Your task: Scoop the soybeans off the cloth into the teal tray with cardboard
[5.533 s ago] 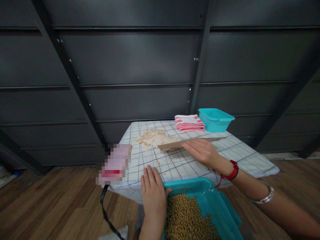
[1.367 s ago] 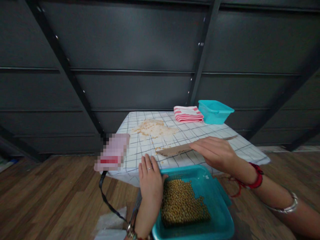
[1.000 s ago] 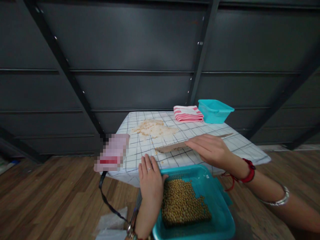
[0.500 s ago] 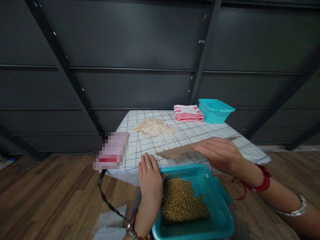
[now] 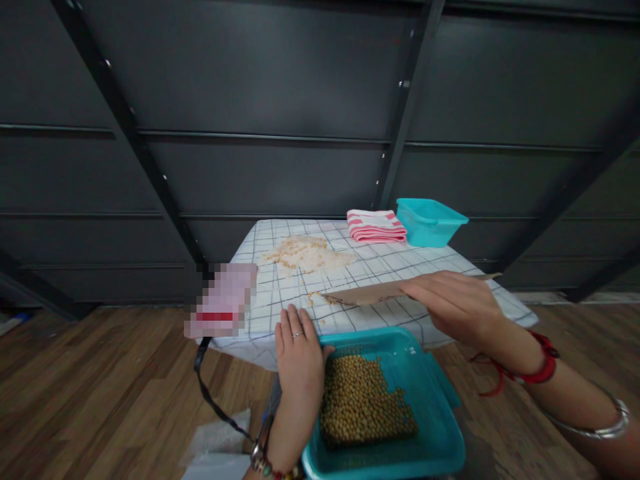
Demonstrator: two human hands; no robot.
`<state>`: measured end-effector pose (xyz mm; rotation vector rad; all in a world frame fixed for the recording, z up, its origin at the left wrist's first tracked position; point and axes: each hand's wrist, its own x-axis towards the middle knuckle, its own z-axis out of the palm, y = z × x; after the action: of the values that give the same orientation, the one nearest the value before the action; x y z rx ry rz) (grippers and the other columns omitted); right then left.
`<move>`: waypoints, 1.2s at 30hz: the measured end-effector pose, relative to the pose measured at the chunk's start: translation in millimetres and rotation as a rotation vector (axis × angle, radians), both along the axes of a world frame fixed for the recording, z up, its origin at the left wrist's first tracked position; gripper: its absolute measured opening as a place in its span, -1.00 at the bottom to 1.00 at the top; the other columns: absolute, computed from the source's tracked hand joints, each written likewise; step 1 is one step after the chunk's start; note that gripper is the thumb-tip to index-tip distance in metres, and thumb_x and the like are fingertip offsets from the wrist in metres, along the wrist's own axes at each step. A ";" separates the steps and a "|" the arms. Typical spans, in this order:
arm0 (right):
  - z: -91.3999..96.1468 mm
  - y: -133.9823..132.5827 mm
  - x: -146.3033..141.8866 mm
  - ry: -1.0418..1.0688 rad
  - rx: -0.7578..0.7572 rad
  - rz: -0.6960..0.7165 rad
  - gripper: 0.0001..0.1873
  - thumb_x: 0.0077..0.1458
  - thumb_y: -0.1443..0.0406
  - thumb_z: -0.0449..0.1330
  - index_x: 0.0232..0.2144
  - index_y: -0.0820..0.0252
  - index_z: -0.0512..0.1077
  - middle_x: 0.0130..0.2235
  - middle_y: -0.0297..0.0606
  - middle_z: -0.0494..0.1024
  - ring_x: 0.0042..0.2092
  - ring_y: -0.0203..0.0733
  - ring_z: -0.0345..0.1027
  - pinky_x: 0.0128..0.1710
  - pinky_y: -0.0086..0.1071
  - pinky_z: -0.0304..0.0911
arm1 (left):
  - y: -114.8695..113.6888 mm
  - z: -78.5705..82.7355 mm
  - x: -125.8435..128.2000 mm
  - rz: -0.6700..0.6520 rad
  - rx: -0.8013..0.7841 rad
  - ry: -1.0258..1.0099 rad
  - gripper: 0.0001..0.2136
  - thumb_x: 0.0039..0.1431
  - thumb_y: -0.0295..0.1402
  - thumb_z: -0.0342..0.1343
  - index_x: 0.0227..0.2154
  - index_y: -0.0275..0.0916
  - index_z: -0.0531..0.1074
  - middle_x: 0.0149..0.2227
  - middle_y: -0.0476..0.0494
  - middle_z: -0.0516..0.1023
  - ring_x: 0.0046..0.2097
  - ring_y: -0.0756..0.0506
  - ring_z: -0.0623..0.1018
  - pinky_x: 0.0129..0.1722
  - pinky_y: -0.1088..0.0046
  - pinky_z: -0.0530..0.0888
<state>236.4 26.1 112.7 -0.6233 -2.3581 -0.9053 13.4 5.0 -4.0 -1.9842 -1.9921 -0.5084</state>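
My right hand grips a long strip of cardboard, holding it low over the checked tablecloth with its long edge toward the cloth. Near the strip's left end lie a few loose yellow beans. My left hand rests flat at the table's front edge, fingers stretched out, its thumb by the rim of a teal plastic basket. Round yellowish soybeans cover much of the basket's bottom, mostly to the left. Farther back on the cloth spreads a pile of pale powder mixed with beans.
A folded pink-and-white towel and a second teal container stand at the table's back right. At the left edge lies a blurred pink object with a black strap hanging down. Dark wall panels rise behind the table.
My right hand has moved right with the cardboard strip, whose left end has drawn away from my left hand. My left hand stays in place.
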 end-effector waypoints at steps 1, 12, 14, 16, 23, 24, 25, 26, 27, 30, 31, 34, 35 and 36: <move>1.8 -2.7 4.1 0.008 -0.008 0.008 -0.71 0.05 0.53 -0.03 -0.21 0.22 0.34 -0.32 -0.25 0.54 -0.28 -0.31 0.39 -0.29 -0.41 0.31 | 0.2 -0.9 -0.2 -0.003 -0.002 0.001 -0.45 -0.09 -0.36 0.14 0.00 -0.56 0.26 0.08 -0.61 0.27 0.11 -0.39 0.29 0.05 0.03 0.30; 8.3 -23.6 26.3 -0.075 -0.057 0.018 -0.67 0.12 0.49 -0.05 -0.07 0.21 0.29 -0.33 -0.22 0.54 -0.30 -0.25 0.40 -0.35 -0.37 0.30 | -0.8 -4.9 -1.9 -0.025 0.013 -0.021 -0.52 -0.01 -0.40 0.00 0.02 -0.51 0.24 0.11 -0.58 0.25 0.14 -0.36 0.26 0.05 0.00 0.28; 6.3 -21.8 25.7 -0.096 -0.041 0.016 -0.69 0.11 0.49 -0.05 -0.11 0.22 0.31 -0.33 -0.23 0.54 -0.31 -0.26 0.39 -0.36 -0.39 0.28 | -1.2 -3.6 -1.8 -0.025 0.008 -0.027 -0.51 -0.01 -0.40 0.01 0.02 -0.51 0.24 0.11 -0.58 0.25 0.14 -0.36 0.25 0.06 0.00 0.27; 5.1 -19.8 23.8 -0.111 -0.039 0.011 -0.73 0.12 0.49 -0.06 -0.17 0.22 0.33 -0.34 -0.25 0.54 -0.32 -0.28 0.38 -0.36 -0.41 0.27 | -1.2 -2.3 -1.4 -0.017 -0.009 -0.048 -0.50 -0.03 -0.41 0.04 0.02 -0.52 0.24 0.10 -0.58 0.25 0.14 -0.37 0.25 0.07 0.00 0.26; 7.3 -14.5 9.2 -0.138 -0.020 -0.017 -0.76 0.17 0.43 -0.12 -0.26 0.22 0.34 -0.37 -0.30 0.53 -0.36 -0.33 0.36 -0.36 -0.45 0.24 | -0.3 -1.3 -0.8 -0.016 -0.034 -0.077 -0.48 -0.04 -0.40 0.06 0.02 -0.53 0.23 0.11 -0.60 0.24 0.15 -0.37 0.24 0.08 0.01 0.25; 8.2 -13.4 7.0 -0.152 -0.005 -0.015 -0.76 0.17 0.44 -0.12 -0.25 0.23 0.34 -0.36 -0.29 0.53 -0.35 -0.33 0.37 -0.34 -0.44 0.24 | -0.2 -1.6 -0.9 -0.017 -0.028 -0.069 -0.48 -0.04 -0.39 0.07 0.02 -0.54 0.24 0.11 -0.61 0.24 0.14 -0.37 0.25 0.08 0.01 0.26; 9.1 -12.1 5.1 -0.165 0.015 -0.012 -0.75 0.16 0.45 -0.11 -0.24 0.22 0.34 -0.36 -0.29 0.54 -0.34 -0.33 0.37 -0.33 -0.44 0.24 | -0.1 -2.0 -0.9 -0.017 -0.021 -0.059 -0.47 -0.05 -0.39 0.08 0.01 -0.55 0.24 0.10 -0.61 0.25 0.13 -0.38 0.26 0.07 0.01 0.27; 9.8 -10.6 3.8 -0.175 0.036 -0.014 -0.75 0.15 0.46 -0.10 -0.22 0.22 0.33 -0.35 -0.29 0.54 -0.33 -0.32 0.38 -0.32 -0.43 0.25 | 0.0 -2.5 -1.0 -0.017 -0.014 -0.049 -0.47 -0.06 -0.38 0.09 0.01 -0.55 0.25 0.09 -0.62 0.26 0.13 -0.39 0.27 0.06 0.01 0.27; 10.5 -9.1 2.9 -0.178 0.062 -0.019 -0.74 0.13 0.47 -0.10 -0.20 0.21 0.33 -0.34 -0.29 0.54 -0.33 -0.32 0.38 -0.31 -0.42 0.25 | 0.0 -2.9 -1.2 -0.018 -0.007 -0.042 -0.47 -0.06 -0.38 0.10 0.00 -0.55 0.25 0.09 -0.63 0.26 0.12 -0.39 0.27 0.05 0.02 0.28; 11.7 -4.5 3.9 -0.171 0.129 -0.041 -0.70 0.10 0.48 -0.06 -0.14 0.20 0.31 -0.35 -0.29 0.55 -0.33 -0.30 0.39 -0.31 -0.40 0.26 | -0.1 -4.0 -1.6 -0.024 0.010 -0.030 -0.49 -0.04 -0.36 0.07 0.01 -0.52 0.25 0.10 -0.61 0.25 0.13 -0.38 0.27 0.05 0.01 0.28; 11.8 -3.2 5.1 -0.170 0.142 -0.043 -0.70 0.09 0.49 -0.05 -0.13 0.22 0.30 -0.35 -0.27 0.55 -0.33 -0.29 0.39 -0.31 -0.39 0.27 | -0.2 -4.2 -1.5 -0.025 0.014 -0.024 -0.49 -0.03 -0.35 0.07 0.01 -0.50 0.25 0.10 -0.59 0.25 0.13 -0.37 0.26 0.05 0.01 0.28; 10.8 -0.8 9.6 -0.174 0.150 -0.036 -0.67 0.07 0.52 -0.04 -0.11 0.24 0.28 -0.34 -0.23 0.55 -0.31 -0.26 0.40 -0.32 -0.39 0.30 | -0.3 -4.0 -0.9 -0.013 0.011 -0.007 -0.48 -0.04 -0.35 0.08 0.00 -0.51 0.26 0.10 -0.59 0.26 0.12 -0.37 0.28 0.05 0.03 0.29; 9.9 -0.5 11.2 -0.174 0.146 -0.033 -0.65 0.06 0.53 -0.04 -0.10 0.24 0.28 -0.34 -0.23 0.55 -0.31 -0.26 0.41 -0.32 -0.38 0.30 | -0.3 -4.0 -0.7 -0.008 0.011 -0.007 -0.48 -0.04 -0.35 0.09 0.00 -0.52 0.26 0.09 -0.59 0.26 0.12 -0.37 0.28 0.05 0.03 0.29; 8.8 -0.5 12.8 -0.173 0.134 -0.031 -0.64 0.06 0.54 -0.04 -0.09 0.23 0.27 -0.33 -0.23 0.55 -0.30 -0.26 0.41 -0.31 -0.38 0.31 | -0.2 -4.0 -0.4 -0.005 0.012 -0.008 -0.49 -0.04 -0.35 0.09 0.00 -0.51 0.26 0.09 -0.59 0.26 0.12 -0.37 0.28 0.05 0.03 0.29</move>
<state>249.2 25.6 121.4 -0.5488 -2.4182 -1.1629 13.0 4.7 -8.0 -1.9837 -1.9844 -0.5297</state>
